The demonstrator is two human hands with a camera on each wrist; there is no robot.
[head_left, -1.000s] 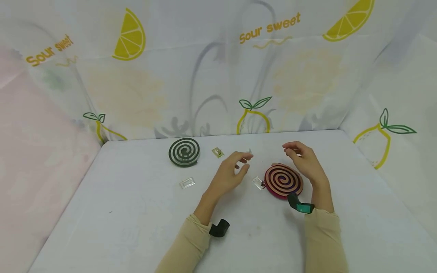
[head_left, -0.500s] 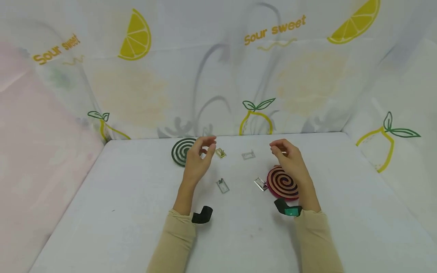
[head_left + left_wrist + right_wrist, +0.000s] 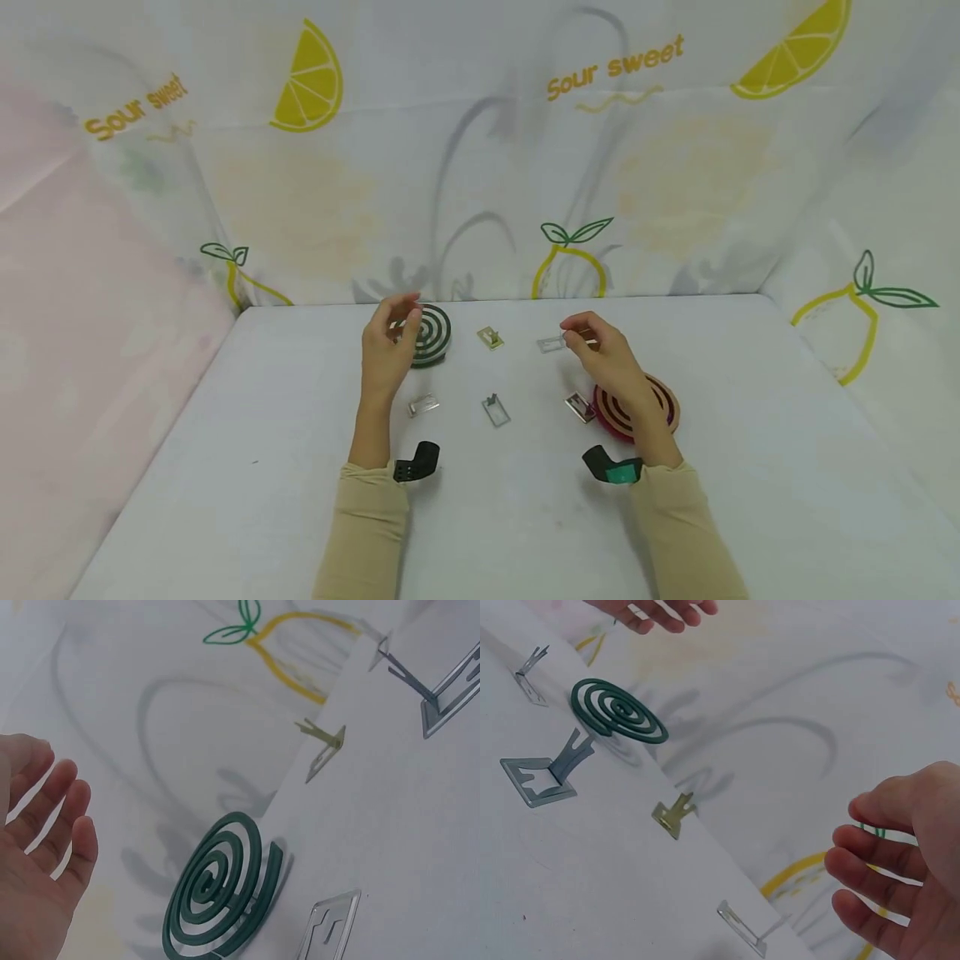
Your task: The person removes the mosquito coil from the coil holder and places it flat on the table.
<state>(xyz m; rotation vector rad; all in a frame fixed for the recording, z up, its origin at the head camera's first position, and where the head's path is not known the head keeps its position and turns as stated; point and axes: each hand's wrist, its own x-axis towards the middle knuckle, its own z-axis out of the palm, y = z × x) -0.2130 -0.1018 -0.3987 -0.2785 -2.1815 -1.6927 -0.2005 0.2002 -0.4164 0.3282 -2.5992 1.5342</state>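
A green mosquito coil (image 3: 433, 335) lies at the back left, partly behind my left hand (image 3: 386, 354) in the head view. That hand hangs in the air with relaxed, slightly bent fingers and holds nothing; the left wrist view shows it apart from the coil. My right hand (image 3: 607, 358) hovers with loosely curled fingers, nothing between them, and covers part of a silver coil stand (image 3: 550, 344). Beneath the right wrist is a brown coil over a red one (image 3: 663, 398), partly hidden. Small metal stands lie between: a gold one (image 3: 491, 337) and a grey one (image 3: 495, 410).
Another silver stand (image 3: 423, 405) sits in front of the green coil. A further metal stand (image 3: 580, 407) lies at the left edge of the brown coil. White cloth (image 3: 225, 500) covers the table, and a lemon-print curtain (image 3: 465, 167) rises behind it.
My left hand has swept left from the middle of the table to the green coil, uncovering the grey stand. The right hand has shifted left, over the brown coil. The head view has turned slightly.
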